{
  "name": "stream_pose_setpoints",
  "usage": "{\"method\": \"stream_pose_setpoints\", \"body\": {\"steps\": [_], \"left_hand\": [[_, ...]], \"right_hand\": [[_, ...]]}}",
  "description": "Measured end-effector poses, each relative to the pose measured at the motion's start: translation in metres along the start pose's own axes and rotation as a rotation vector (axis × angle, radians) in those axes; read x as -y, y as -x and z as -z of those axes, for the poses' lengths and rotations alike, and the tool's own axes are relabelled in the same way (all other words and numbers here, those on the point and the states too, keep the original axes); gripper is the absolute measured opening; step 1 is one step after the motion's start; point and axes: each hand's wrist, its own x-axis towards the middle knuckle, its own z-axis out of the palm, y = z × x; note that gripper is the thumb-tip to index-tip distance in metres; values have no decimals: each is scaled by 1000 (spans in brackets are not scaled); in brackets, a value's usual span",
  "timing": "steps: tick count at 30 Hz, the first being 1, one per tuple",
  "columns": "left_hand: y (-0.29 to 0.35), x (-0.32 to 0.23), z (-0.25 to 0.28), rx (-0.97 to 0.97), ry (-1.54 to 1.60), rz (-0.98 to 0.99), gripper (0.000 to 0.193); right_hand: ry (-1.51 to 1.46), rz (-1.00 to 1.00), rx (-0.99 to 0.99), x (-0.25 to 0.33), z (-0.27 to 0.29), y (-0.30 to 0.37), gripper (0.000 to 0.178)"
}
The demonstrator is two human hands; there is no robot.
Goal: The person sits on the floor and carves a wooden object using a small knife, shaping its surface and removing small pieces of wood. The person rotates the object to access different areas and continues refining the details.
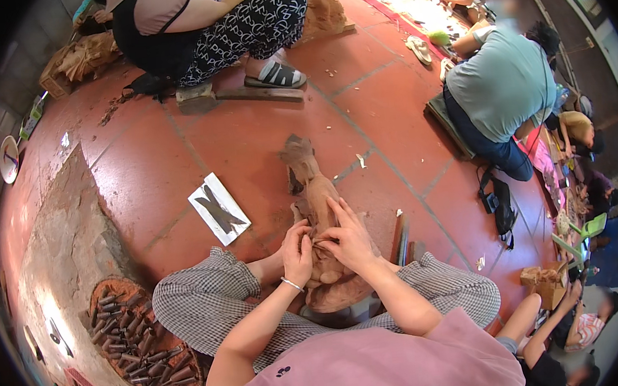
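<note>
A reddish-brown carved wooden figure point(310, 186) lies lengthwise on the red tiled floor between my crossed legs in checked trousers. My left hand point(298, 252), with a thin bracelet on the wrist, is curled against the figure's left side with its fingers pinched together. My right hand point(347, 235) lies flat on top of the figure, fingers spread and pointing up along it. Whether a small tool sits between my left fingers cannot be told.
A round tray point(141, 344) with several carving chisels sits at my lower left. A sheet of paper point(219, 209) with a dark drawing lies left of the figure. Wooden sticks point(401, 235) lie to the right. Other people sit on the floor ahead and to the right.
</note>
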Motion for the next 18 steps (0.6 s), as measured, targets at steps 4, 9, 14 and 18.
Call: {"method": "stream_pose_setpoints", "body": {"steps": [4,9,14,18], "left_hand": [[0,-3,2,26,23,-22,24],[-1,-6,3,37,47,-112,24],[-2,-5,7,102,18,-175,22],[-1,4,5,141,176,-25,14]], "right_hand": [[37,-3,-81,15,8,5,23],[-98,-138,-74,25,2,6,19],[-84,22,-101,16,-4,5,16],[-109,74,-83,12,-1,3,16]]}}
